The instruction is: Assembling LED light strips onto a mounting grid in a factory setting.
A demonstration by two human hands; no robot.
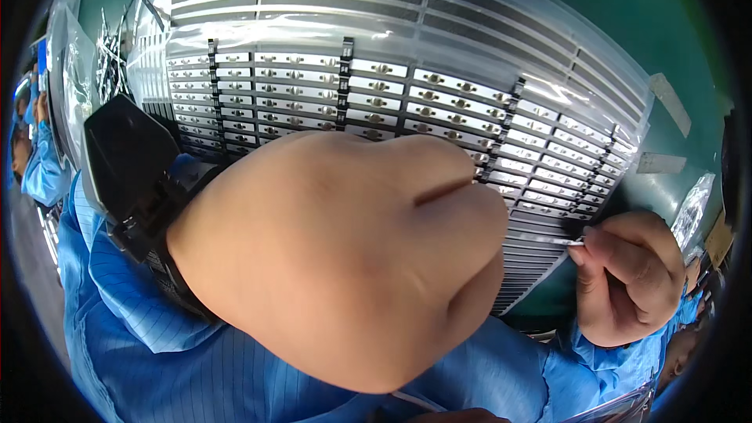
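My left hand (pixel 345 251) fills the middle, close to the camera, with a black device (pixel 129 160) strapped at its wrist. Its fingers curl under and away, so whatever they grip is hidden. On the right, my right hand (pixel 630 278) pinches the end of a thin whitish strip (pixel 552 240) between thumb and forefinger. That strip reaches left over the near part of a large slotted tray (pixel 525 266). Rows of bright metal strips with small round fittings (pixel 439 80) sit in the tray, crossed by black holders (pixel 346 70). My left hand covers part of these rows.
Clear plastic film (pixel 376 34) lies over the tray's far part. Dark thin pieces (pixel 112 63) are bunched at the left. Tape pieces (pixel 670 106) stick to the green tabletop (pixel 627 16) on the right. Other people in blue sleeves (pixel 45 168) show at the edges.
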